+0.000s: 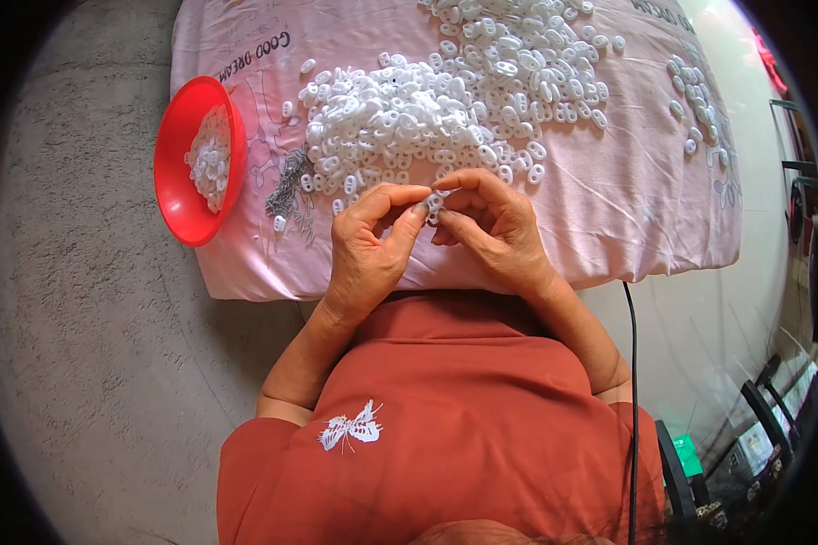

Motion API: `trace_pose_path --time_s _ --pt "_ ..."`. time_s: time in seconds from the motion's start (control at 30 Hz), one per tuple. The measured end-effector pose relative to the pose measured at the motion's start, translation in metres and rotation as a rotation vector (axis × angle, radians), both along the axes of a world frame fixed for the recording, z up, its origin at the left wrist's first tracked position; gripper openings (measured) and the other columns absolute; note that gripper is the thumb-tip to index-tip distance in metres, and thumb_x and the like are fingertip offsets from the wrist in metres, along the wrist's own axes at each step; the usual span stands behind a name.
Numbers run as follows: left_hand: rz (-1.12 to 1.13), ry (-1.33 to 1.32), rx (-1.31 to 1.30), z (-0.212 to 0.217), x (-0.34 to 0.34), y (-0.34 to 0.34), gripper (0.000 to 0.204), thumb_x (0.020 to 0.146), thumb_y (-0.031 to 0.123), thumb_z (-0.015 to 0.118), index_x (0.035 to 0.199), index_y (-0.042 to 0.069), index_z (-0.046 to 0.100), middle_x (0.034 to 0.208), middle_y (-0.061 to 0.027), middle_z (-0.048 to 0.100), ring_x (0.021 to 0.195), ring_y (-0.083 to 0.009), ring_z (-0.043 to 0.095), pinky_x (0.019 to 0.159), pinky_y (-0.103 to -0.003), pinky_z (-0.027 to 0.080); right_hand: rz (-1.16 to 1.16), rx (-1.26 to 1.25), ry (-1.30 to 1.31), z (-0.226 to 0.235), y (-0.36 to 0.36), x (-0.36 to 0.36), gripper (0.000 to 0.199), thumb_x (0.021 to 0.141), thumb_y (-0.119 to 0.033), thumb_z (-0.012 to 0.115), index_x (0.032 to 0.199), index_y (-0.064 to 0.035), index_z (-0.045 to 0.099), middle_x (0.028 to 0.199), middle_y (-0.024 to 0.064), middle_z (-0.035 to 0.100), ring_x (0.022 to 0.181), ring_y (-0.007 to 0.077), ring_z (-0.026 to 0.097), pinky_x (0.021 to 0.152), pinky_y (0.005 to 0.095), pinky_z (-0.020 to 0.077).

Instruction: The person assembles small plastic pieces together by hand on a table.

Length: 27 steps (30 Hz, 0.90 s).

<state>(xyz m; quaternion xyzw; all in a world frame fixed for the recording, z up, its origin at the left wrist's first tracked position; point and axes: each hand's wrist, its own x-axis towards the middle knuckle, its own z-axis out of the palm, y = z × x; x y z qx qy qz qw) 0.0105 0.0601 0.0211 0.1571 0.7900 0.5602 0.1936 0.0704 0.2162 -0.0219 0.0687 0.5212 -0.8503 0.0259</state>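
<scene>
Left hand (368, 241) and right hand (491, 227) pinched together on a white ring (434, 205) at the pink cloth's (627, 200) near edge, ring heap (445, 100) behind, red bowl (177, 195) at left edge, dark print at far-left corner.

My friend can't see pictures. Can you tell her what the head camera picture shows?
Two hands, the left hand and right hand, pinch one small white plastic ring between their fingertips. Behind them a big pile of white rings lies on a pink cloth. A red bowl at the left holds more rings.
</scene>
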Motion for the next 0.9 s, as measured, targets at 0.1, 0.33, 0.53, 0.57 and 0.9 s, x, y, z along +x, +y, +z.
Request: trace_pose_path --time_s 0.1,0.33,0.53,0.57,0.9 --pt "-0.003 0.001 0.0 -0.0018 0.0 -0.0006 0.013 0.088 -0.001 0.06 0.1 -0.003 0.065 0.089 -0.0052 0.064 0.083 -0.0092 0.063 0.074 -0.022 0.05 0.007 0.003 0.003 -0.0005 0.0004 0.0 0.028 0.09 0.004 0.056 0.117 0.0004 0.051 0.093 0.0068 0.065 0.08 0.0109 0.064 0.07 0.0229 0.0525" --pt "-0.009 -0.01 0.035 -0.0066 0.0008 -0.0019 0.016 0.086 -0.001 0.064 0.101 -0.002 0.064 0.091 -0.0052 0.064 0.084 -0.01 0.063 0.074 -0.023 0.05 0.004 -0.059 -0.011 0.0005 0.0019 -0.0006 0.028 0.09 0.002 0.058 0.118 -0.0001 0.053 0.091 0.006 0.065 0.078 0.0103 0.063 0.069 0.0224 0.0521" --pt "-0.067 0.063 0.026 -0.008 0.0007 -0.0017 0.028 0.078 0.0 0.073 0.104 -0.001 0.063 0.09 -0.006 0.063 0.08 -0.0112 0.062 0.072 -0.024 0.051 -0.017 -0.109 -0.024 0.0014 0.0028 -0.0001 0.028 0.09 0.001 0.06 0.117 -0.0001 0.054 0.087 0.0051 0.065 0.077 0.0097 0.063 0.068 0.0223 0.0521" --pt "-0.064 0.064 0.031 -0.0083 0.0008 -0.0013 0.03 0.077 0.0 0.074 0.104 -0.001 0.063 0.09 -0.0062 0.062 0.08 -0.0115 0.061 0.072 -0.024 0.051 -0.025 -0.112 -0.029 0.0007 0.0026 0.0 0.028 0.089 0.0 0.06 0.117 0.0 0.055 0.087 0.0051 0.065 0.077 0.0096 0.063 0.068 0.0222 0.0522" --pt "-0.062 0.166 0.021 -0.0104 -0.0008 -0.0031 0.03 0.076 -0.001 0.073 0.105 -0.001 0.063 0.089 -0.0071 0.063 0.077 -0.0126 0.062 0.07 -0.025 0.051 -0.022 -0.053 0.02 -0.0063 0.0021 0.0013 0.029 0.09 0.002 0.06 0.119 0.0004 0.06 0.095 0.0058 0.066 0.081 0.0101 0.064 0.071 0.0233 0.0541"
